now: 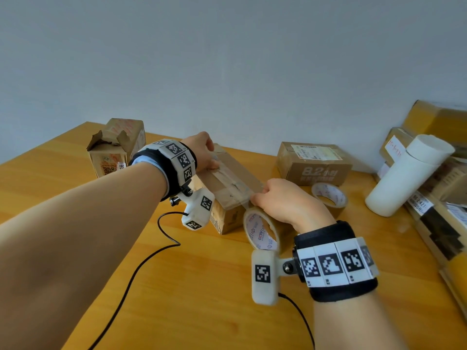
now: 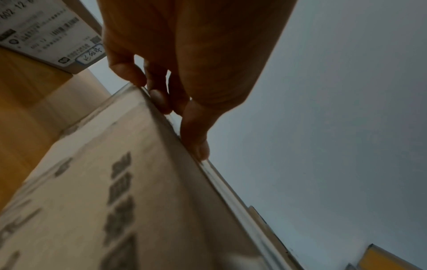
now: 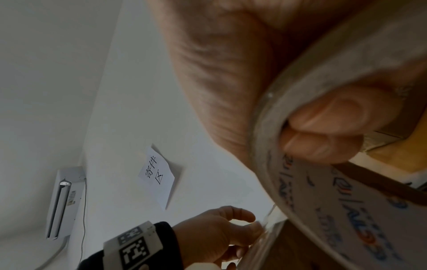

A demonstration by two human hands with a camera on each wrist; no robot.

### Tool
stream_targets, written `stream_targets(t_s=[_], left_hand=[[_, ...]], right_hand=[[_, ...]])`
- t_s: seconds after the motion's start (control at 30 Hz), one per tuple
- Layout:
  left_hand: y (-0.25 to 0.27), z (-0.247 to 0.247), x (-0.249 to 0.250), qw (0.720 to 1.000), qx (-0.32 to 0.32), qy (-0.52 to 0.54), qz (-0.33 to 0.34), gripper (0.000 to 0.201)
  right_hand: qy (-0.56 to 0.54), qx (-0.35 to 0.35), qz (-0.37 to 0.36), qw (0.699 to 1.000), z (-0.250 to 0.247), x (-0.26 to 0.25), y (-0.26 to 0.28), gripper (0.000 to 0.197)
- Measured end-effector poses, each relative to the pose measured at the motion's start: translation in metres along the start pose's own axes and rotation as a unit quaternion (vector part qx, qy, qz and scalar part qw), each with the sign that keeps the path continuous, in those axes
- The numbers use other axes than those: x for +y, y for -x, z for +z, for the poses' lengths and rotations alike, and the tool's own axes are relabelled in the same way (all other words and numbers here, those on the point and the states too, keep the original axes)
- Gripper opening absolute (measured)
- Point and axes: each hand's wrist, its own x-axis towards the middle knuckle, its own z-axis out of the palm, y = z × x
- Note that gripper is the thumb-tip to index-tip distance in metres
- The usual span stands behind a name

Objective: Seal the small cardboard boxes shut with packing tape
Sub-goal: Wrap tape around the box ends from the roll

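A: Nearest item?

B: Right hand (image 1: 283,203) at the near end of the box (image 1: 250,184). Fingers curl through the core of a tape roll (image 1: 260,229); the right wrist view shows two fingertips (image 3: 328,117) inside the ring, thumb outside. Closed grip on the roll.

A: Roll position?

B: Held on edge just off the box's near end, above the table (image 1: 75,183). A clear strip of tape (image 1: 227,176) runs from it along the top of the box.

A: Box?

B: Centre of the table, long axis running away from the person, flaps down, tape over the middle seam.

A: Left hand?

B: Left hand (image 1: 202,152) at the far end of the box. Left wrist view: fingertips (image 2: 159,98) and thumb press on the top edge there, on the tape end. Fingers bent down over the edge, holding the box.

A: Farther back?

B: A second roll (image 1: 328,195) lies flat to the right. Behind it a closed box with a label (image 1: 313,161). Far left, an open box (image 1: 113,150) with torn flaps. Right edge: white tube (image 1: 406,175) leaning on stacked parcels (image 1: 439,183). Grey wall (image 1: 227,59) behind.
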Motion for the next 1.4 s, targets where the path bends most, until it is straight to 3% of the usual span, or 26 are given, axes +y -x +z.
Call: stream_targets(t_s=[0.13,0.23,0.37,0.43,0.57,0.93,1.13,1.23,1.4], left_hand=[[0.004,-0.009,-0.008,1.000,0.018,0.005,0.010,0.021],[0.013,-0.013,-0.002,0.997,0.018,0.009,0.069,0.017],[0.032,-0.012,0.017,0.991,-0.039,-0.031,0.123,0.020],[0.039,-0.005,0.024,0.977,-0.093,-0.124,0.148,0.027],[0.058,0.023,0.022,0.933,-0.187,-0.252,0.176,0.069],[0.059,0.034,0.022,0.933,-0.161,-0.284,0.154,0.101],[0.065,0.014,0.019,0.919,-0.227,-0.276,0.166,0.121],[0.065,0.018,0.010,0.912,-0.219,-0.283,0.198,0.121],[0.072,0.021,0.012,0.914,-0.224,-0.272,0.201,0.100]], right_hand=[[0.013,-0.001,0.003,1.000,0.000,0.003,-0.002,0.021],[0.027,0.007,0.009,1.000,-0.001,0.004,-0.002,0.023],[0.034,0.014,0.021,0.999,0.001,0.002,-0.006,0.024],[0.032,0.013,0.028,0.999,0.003,0.000,-0.008,0.021],[0.027,0.010,0.037,0.999,0.006,-0.001,-0.009,0.026],[0.018,-0.004,0.045,0.999,0.006,-0.003,-0.005,0.030],[-0.008,-0.009,0.052,0.999,0.007,0.003,-0.012,0.030],[-0.018,0.000,0.049,0.999,0.009,0.005,-0.014,0.029],[-0.014,0.013,0.049,0.999,0.014,0.004,-0.011,0.029]])
